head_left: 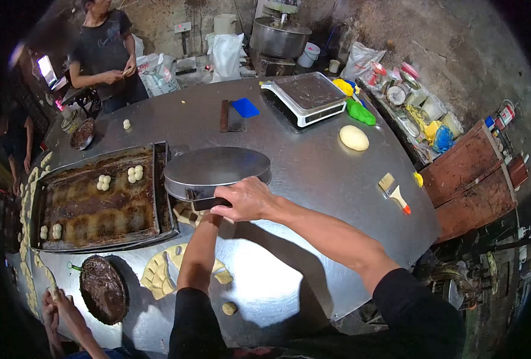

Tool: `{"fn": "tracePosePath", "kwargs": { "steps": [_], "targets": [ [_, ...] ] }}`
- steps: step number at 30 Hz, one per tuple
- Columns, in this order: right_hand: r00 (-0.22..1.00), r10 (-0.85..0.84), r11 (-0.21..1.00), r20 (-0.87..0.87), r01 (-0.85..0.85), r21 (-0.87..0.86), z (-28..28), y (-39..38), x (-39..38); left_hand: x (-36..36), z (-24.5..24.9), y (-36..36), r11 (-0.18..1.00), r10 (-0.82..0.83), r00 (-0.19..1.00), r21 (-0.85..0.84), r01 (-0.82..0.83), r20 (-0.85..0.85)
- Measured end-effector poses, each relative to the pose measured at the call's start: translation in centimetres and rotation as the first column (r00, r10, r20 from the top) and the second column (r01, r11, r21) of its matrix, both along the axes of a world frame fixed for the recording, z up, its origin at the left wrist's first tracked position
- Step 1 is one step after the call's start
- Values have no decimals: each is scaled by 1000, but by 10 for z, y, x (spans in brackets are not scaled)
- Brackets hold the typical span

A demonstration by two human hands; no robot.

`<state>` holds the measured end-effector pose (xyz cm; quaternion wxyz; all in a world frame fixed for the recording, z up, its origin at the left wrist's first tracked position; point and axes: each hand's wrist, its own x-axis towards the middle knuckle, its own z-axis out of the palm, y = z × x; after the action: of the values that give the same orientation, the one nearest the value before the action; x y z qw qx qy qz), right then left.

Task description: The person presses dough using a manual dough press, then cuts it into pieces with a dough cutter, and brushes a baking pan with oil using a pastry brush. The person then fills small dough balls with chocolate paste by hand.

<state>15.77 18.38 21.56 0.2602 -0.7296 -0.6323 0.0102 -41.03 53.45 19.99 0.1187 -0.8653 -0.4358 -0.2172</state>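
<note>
Both my hands are together at the near edge of a round, flat-topped metal dough cutter (217, 166), tilted above the table. My right hand (247, 198) is closed over its dark handle (203, 203). My left hand (219, 213) is closed at the same handle from below, mostly hidden behind the right hand. Under my left forearm lies flattened dough (161, 274) cut into wedge-like pieces. More cut dough (185, 213) shows partly beneath the cutter. A small dough piece (229, 308) sits nearer me.
Left is a baking tray (98, 234) with several dough balls; a dark round pan (103, 290) stands before it. A scale (306, 99), dough round (354, 138), brush (394, 190) and scraper (234, 116) lie on the metal table. A co-worker's hands (59, 308) handle dough at lower left; another person stands behind.
</note>
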Motion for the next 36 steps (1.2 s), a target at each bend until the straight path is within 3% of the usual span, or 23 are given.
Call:
{"fn": "tracePosePath", "kwargs": {
  "steps": [1,3,5,6,8,9,11,12,14,16,17,18,19,20,21,22,24,29,31,32,33,35,36],
  "targets": [
    [1000,-14,1000,0,14,21,2,1,4,17,17,-21,1000,1,1000,-5,-1,2],
    [1000,-9,1000,2,9,26,7,3,12,42,62,-62,935,344,920,151,-319,-188],
    [1000,-16,1000,13,16,8,9,6,19,34,77,-58,795,597,730,368,-482,-334],
    [999,-30,999,21,29,18,16,4,17,43,73,-53,778,612,729,396,-487,-307],
    [998,-40,999,51,39,22,23,7,24,136,29,-46,870,431,880,350,-347,-199],
    [995,-50,998,83,47,33,24,11,29,242,-14,-59,965,148,983,234,-119,-112],
    [992,-71,997,105,66,51,30,19,42,489,-108,-121,909,-416,909,-37,416,2],
    [980,-105,994,166,108,-10,39,24,46,541,-129,-139,861,-498,867,-124,493,-18],
    [982,-188,981,12,189,-51,52,36,56,586,-154,-145,834,-526,833,-295,466,-172],
    [976,-218,976,-30,217,-30,61,46,75,591,-160,-148,771,-546,832,-444,456,-94],
    [974,-219,975,-50,218,-30,59,51,86,595,-160,-154,696,-561,827,-519,495,35],
    [974,-201,979,-102,202,-3,60,53,92,601,-163,-163,550,-499,789,-572,608,359],
    [970,-187,981,-153,193,23,61,55,95,608,-168,-174,400,-359,679,-552,732,641],
    [972,-176,983,-154,181,17,58,57,95,611,-153,-188,117,-106,601,-590,799,793],
    [968,-195,980,-160,199,9,55,59,93,610,-131,-199,-158,190,526,-503,850,829],
    [963,-214,976,-165,217,-1,52,60,90,606,-114,-204,-152,202,524,-502,852,827],
    [954,-250,968,-164,246,-46,47,60,75,602,-92,-213,-625,515,493,-86,776,701],
    [964,-247,969,-103,244,-44,19,57,62,640,-118,-227,-495,499,281,3,869,820],
    [932,-276,961,-236,272,-50,16,58,69,641,-129,-236,-318,494,223,-64,946,840],
    [909,-287,957,-304,285,-51,22,58,68,634,-131,-237,-405,507,364,-157,901,781],
    [883,-294,953,-367,299,-43,28,60,72,625,-134,-238,-404,514,364,-155,901,777],
    [898,-239,964,-369,266,24,28,61,86,611,-153,-245,-346,301,592,-493,798,747],
    [878,-252,961,-408,277,2,27,58,91,610,-159,-244,-225,169,679,-642,732,715]
  ]
}}
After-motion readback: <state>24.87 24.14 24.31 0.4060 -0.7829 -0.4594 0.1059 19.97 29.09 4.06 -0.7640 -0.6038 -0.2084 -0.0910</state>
